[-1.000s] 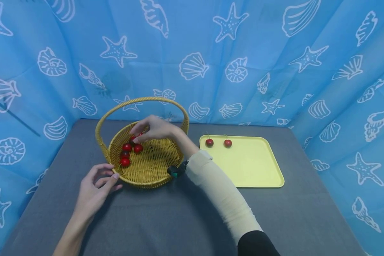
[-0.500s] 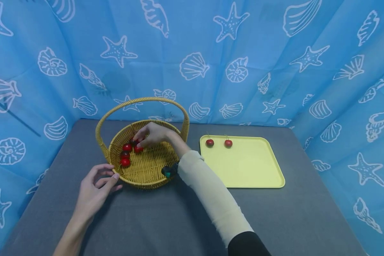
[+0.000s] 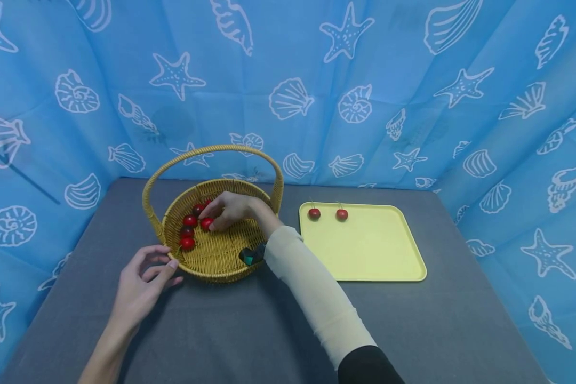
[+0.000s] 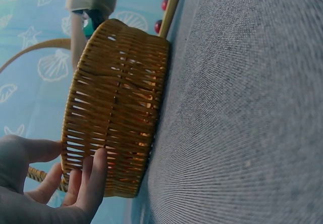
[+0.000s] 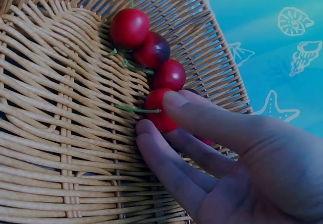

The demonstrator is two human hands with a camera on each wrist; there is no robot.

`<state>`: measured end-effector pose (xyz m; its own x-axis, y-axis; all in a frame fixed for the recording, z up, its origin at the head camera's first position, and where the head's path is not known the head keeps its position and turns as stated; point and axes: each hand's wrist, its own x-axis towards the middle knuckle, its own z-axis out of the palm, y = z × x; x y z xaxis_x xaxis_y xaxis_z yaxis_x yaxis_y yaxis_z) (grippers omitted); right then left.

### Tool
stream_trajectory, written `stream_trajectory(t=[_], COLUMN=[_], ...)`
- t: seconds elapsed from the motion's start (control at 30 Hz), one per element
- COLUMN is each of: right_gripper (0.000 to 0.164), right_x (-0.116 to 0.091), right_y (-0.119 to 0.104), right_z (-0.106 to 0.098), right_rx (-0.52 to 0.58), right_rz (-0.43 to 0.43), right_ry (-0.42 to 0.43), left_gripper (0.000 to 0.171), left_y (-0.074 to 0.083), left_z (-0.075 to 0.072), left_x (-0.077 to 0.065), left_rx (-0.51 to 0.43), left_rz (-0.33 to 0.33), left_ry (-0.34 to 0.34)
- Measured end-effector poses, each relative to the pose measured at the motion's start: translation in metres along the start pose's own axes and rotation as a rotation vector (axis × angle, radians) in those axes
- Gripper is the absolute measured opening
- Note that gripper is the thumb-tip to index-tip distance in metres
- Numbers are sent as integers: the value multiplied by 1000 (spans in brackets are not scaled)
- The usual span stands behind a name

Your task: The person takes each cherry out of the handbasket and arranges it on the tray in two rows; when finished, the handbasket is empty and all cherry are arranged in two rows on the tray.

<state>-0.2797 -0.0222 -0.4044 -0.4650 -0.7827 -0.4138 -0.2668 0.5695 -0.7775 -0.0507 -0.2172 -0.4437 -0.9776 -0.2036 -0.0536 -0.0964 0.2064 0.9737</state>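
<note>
1. Our right grip (image 3: 228,210) pinches a red cherry (image 3: 206,224) low inside the wicker basket (image 3: 221,276), thumb on the near face and fingers curving round the other side.
2. With our left grip (image 3: 146,282) we touch the basket's left front, fingers loosely bent; thumb at the rim, fingertips against the outer wall.
3. Around our right grip, the edges are the woven wall beyond the fingers and the handle (image 3: 221,148) arching overhead; our forearm crosses the right side of the rim, with a pale sleeve (image 3: 317,293) behind the wrist.
4. Room opens toward us and to the right, where bare woven floor spreads beside the fingers. Past the rim, a strip of gray-covered bench (image 3: 441,330) separates basket from yellow tray (image 3: 374,245); the sleeve overlaps the tray's near left corner in the head view.
5. At the bench's far edge we see a blue curtain (image 3: 393,69) with white shells and starfish.
6. Our pinched cherry looks round and bright red, its green stem pointing away from the thumb.
7. Beside it, other cherries (image 3: 188,244) line the left wall, some dark purple-red. Two more (image 3: 342,215) sit on the tray near its far left corner, stems up.
</note>
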Motion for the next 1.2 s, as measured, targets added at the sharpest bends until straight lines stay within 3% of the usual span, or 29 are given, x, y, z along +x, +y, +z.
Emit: stream_trajectory(t=[0.13,0.5,0.93,1.2], right_gripper=[41,32,38,38], right_x=[0,0,-17,-35], right_y=[2,6,-13,-18], right_z=[-1,-1,-9,-11], right_rx=[-66,31,-91,-57], right_rz=[-7,-38,-191,-269], right_ry=[15,32,43,70], left_gripper=[46,45,47,47], left_y=[0,2,0,-1], left_z=[0,1,2,2], left_x=[1,1,1,1], left_rx=[3,11,46,37], left_rz=[-11,-15,-34,-32], left_ry=[-5,-3,11,11])
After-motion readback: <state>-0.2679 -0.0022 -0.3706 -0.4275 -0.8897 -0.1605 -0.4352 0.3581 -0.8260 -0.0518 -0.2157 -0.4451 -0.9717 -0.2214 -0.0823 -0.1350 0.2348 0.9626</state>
